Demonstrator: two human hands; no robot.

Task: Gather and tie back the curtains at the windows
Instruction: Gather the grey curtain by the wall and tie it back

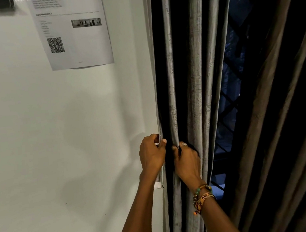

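Note:
A grey pleated curtain (191, 72) hangs bunched beside the white wall, right of centre. My left hand (152, 154) grips its left edge next to the wall, fingers curled round the fabric. My right hand (187, 159), with bracelets at the wrist and a ring on one finger, clutches the folds just to the right of it. A second, darker curtain (285, 99) hangs at the right. Between the two curtains shows the dark window (230, 91) with its diagonal grille.
A white wall (55, 147) fills the left half. A printed sheet with a QR code (72, 29) is stuck on it high up. A small white fitting (159, 185) sits on the wall just under my left wrist.

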